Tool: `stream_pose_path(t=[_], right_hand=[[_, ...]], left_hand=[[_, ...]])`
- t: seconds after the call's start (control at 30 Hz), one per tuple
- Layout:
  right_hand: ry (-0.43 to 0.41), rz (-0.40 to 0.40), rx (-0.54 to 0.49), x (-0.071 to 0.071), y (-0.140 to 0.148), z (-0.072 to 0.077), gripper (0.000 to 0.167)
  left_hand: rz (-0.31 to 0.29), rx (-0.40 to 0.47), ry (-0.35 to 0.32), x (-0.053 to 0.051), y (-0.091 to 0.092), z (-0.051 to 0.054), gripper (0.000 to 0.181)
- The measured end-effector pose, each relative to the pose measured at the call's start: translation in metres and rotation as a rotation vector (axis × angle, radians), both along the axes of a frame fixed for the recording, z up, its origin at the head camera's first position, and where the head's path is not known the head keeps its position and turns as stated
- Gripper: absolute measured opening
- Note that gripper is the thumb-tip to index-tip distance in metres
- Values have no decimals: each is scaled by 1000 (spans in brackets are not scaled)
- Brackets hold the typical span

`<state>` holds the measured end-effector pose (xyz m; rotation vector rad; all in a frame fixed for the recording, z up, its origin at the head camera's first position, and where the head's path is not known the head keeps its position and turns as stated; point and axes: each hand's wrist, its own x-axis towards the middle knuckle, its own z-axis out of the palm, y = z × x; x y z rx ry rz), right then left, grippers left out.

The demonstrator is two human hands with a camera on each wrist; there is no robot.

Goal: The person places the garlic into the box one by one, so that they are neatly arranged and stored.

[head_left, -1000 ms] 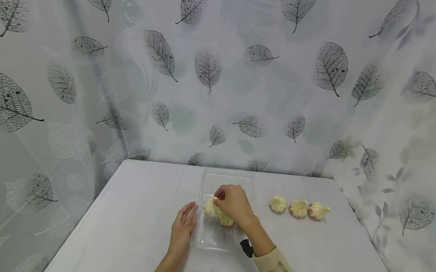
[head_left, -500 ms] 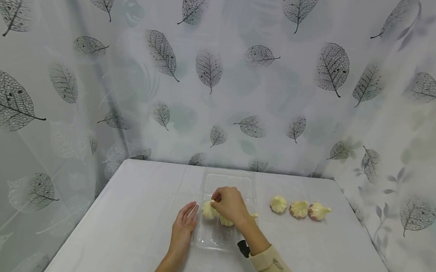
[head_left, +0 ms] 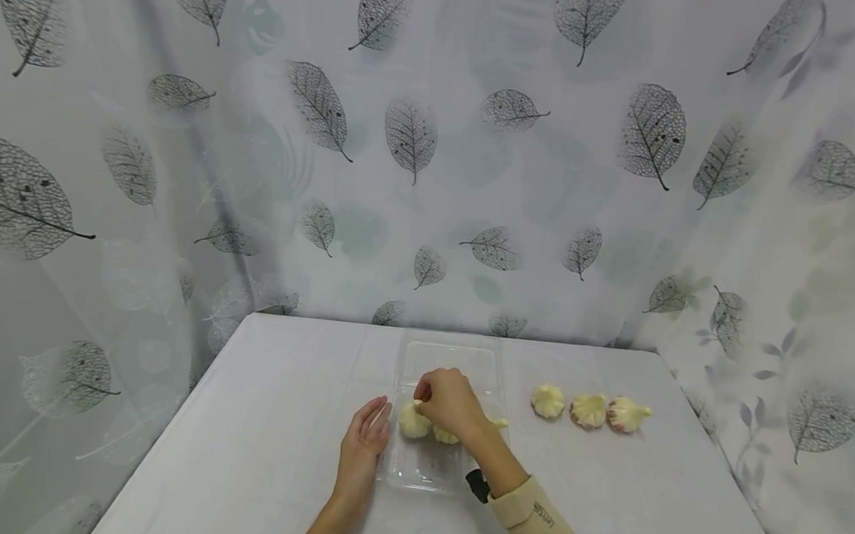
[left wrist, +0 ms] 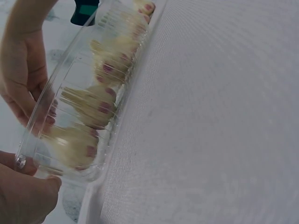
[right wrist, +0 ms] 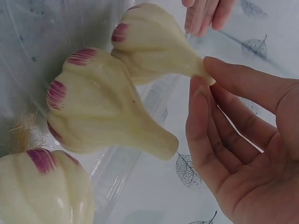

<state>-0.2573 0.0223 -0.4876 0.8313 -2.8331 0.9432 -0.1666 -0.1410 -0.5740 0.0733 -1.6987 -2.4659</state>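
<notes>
A clear plastic container (head_left: 422,475) lies with its lid folded back and garlic bulbs in it. My right hand (head_left: 452,403) pinches the stem of the leftmost bulb (head_left: 414,423) between thumb and fingertips; the right wrist view shows this bulb (right wrist: 149,44) with the hand (right wrist: 247,126) at its stem tip. Beside it stands a second bulb (right wrist: 98,105), and a third (right wrist: 44,191) nearer that camera. My left hand (head_left: 362,451) rests against the container's left side, fingers extended; in the left wrist view the hand (left wrist: 28,193) touches the container's end.
Three more garlic bulbs stand on the white table right of the container: one (head_left: 547,401) by itself, then two side by side, the middle one (head_left: 588,411) and the right one (head_left: 627,415). A leaf-patterned curtain (head_left: 431,202) hangs behind the table.
The leftmost bulb, in my right hand's pinch, has moved slightly down within the container. My left hand has stayed at the container's side.
</notes>
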Motion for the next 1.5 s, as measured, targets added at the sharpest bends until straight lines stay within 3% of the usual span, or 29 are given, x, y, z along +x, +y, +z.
stream_pose_path(t=[0.23,0.7,1.3,1.5], right_hand=[[-23,22,11,-3,2,-4,12],[-25,30,-10,-2,6,1,12],[-25,-50,-82,13,39,22,6],[8,-126,-132,17,58,28,5]], left_hand=[[-3,-15,-10,-1,2,1,60],[-12,-28,-7,-1,3,1,60],[-1,-19,-8,0,0,1,58],[6,-27,-12,0,1,2,57]])
